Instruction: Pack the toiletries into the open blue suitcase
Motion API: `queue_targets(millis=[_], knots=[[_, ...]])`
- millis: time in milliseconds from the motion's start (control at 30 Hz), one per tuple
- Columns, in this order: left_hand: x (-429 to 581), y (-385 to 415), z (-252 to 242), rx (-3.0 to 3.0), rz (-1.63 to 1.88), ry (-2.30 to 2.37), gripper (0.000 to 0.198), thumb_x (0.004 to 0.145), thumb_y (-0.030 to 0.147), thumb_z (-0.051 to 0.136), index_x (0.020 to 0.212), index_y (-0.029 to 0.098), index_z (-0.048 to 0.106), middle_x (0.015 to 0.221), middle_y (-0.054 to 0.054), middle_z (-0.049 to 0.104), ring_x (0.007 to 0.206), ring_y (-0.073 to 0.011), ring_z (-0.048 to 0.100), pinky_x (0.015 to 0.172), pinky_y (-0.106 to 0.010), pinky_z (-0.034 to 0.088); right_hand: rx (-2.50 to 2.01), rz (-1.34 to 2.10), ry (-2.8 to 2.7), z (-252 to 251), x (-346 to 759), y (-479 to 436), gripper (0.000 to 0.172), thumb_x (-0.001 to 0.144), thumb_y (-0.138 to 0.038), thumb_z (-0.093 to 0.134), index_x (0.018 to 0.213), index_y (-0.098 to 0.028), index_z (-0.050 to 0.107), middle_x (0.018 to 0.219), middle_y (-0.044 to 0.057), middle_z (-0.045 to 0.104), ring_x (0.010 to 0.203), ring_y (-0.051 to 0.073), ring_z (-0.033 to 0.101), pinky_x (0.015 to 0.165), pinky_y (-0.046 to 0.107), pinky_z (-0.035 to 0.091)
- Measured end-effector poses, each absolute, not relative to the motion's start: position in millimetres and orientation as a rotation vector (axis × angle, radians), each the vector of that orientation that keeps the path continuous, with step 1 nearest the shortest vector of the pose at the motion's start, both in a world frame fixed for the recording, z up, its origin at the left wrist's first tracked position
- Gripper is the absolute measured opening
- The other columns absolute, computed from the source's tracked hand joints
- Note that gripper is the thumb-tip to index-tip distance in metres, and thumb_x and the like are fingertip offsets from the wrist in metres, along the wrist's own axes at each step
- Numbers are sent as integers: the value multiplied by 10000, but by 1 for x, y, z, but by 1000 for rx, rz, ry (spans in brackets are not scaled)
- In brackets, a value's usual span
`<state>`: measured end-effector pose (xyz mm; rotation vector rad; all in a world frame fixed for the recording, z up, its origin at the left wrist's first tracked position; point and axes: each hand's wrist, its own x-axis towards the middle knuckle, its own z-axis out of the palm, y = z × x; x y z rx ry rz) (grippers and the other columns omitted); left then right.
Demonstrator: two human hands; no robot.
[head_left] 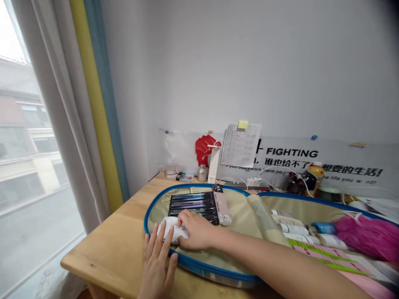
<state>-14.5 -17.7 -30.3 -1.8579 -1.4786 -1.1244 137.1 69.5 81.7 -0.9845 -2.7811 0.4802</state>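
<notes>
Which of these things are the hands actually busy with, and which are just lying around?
In hand: left hand, right hand, white packet, blue-edged bag.
Lying about: pen pack, pink tuft, orange bottle, wall sheet.

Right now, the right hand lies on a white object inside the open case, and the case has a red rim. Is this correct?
Not quite. The head view shows that the rim of the open case is blue, not red. The rest holds: the right hand lies on the white object inside it.
</notes>
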Motion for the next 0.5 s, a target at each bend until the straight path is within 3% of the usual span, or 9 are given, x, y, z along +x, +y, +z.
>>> queue_targets(millis=[100,233,400,500], knots=[[-14,-17,-30,-1868,-1112,-1482,606,928,219,407,1512,267,251,1524,-61,383,1456,-222,216,1189,-444,134,-939,539,-2851,71,134,74,368,804,-490,557,1034,-204,574,1110,88,592,1008,232,573,870,372,459],[-14,-17,-30,-1870,-1109,-1488,575,931,231,415,1493,282,301,1518,-46,395,1446,-218,242,1191,-428,122,-901,574,-2926,73,135,74,442,936,-504,332,1086,-186,601,1091,110,626,1000,222,607,869,385,475],[-14,-17,-27,-1873,-1133,-1447,579,935,224,418,1498,236,285,1503,-49,416,1457,-177,203,1196,-363,76,-843,499,-2920,111,162,81,374,900,-466,470,1130,-225,640,1269,70,605,1208,185,533,1021,315,409],[-15,-18,-26,-1890,-1120,-1447,548,930,215,423,1470,245,339,1509,-40,407,1458,-175,200,1195,-362,69,-1029,333,-2805,145,219,101,395,885,-480,472,1163,-251,634,1264,53,618,1184,182,553,1019,323,420]])
